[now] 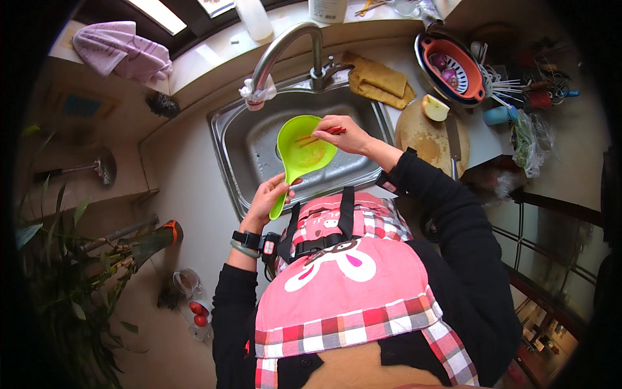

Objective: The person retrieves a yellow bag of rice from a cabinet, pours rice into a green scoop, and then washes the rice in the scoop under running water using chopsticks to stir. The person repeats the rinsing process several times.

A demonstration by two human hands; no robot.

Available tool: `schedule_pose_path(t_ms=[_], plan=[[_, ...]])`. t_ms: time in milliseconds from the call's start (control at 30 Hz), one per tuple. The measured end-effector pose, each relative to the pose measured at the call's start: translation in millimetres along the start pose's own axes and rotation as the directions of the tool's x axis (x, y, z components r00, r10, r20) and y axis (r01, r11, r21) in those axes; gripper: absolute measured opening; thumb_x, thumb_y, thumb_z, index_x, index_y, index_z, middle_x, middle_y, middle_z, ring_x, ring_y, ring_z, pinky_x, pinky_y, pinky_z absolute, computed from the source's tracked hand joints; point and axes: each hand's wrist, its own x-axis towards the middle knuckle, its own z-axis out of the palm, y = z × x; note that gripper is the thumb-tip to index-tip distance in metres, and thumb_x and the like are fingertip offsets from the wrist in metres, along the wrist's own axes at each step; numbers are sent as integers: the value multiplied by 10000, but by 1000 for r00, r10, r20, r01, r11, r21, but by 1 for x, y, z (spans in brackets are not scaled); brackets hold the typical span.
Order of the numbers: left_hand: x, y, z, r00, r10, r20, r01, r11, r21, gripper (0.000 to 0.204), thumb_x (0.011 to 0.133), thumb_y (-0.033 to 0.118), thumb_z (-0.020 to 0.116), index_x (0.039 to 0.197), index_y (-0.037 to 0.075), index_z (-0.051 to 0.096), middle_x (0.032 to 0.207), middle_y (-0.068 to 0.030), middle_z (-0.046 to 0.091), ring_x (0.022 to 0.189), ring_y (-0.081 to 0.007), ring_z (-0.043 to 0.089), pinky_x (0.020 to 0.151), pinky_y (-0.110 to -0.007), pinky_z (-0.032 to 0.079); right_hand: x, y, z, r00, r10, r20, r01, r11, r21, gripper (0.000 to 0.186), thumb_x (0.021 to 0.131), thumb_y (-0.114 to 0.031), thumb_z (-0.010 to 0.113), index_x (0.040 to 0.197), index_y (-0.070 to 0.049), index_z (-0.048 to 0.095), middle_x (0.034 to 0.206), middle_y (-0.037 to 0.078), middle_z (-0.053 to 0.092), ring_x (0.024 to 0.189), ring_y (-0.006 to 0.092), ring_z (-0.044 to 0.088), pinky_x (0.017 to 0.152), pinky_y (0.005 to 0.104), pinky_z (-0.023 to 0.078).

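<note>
My left hand grips the handle of a lime-green handled bowl and holds it over the steel sink. My right hand holds a thin red stick-like tool whose tips lie inside the green bowl. A yellowish smear shows in the bowl's bottom. The curved faucet arches above the sink, its spout wrapped in white cloth. I wear a pink checked apron and dark sleeves.
A round wooden board with a knife and an apple piece lies right of the sink. An orange colander, a yellow cloth, a utensil rack and a green plant surround the counter.
</note>
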Motion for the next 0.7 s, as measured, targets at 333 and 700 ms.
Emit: schedule_pose_path(t_ms=[333,700], plan=[[2,2,2,1000,-19,-1,19,999,33,465,904,122,507,1326,-27,379,1169,-145,569,745,-49,547,606,-145,486,-1,1,-4,973,230,-21,-224,960,167,195,805,-200,672,850,-10,676,750,83,657,656,119,604,633,249,477],[1,3,0,999,4,35,-4,1000,-2,455,906,114,506,1319,-34,384,1180,-144,560,766,-51,549,620,-148,492,-1,-2,-9,979,197,53,-203,970,135,126,841,-118,640,878,2,654,798,59,629,718,121,588,628,242,472]])
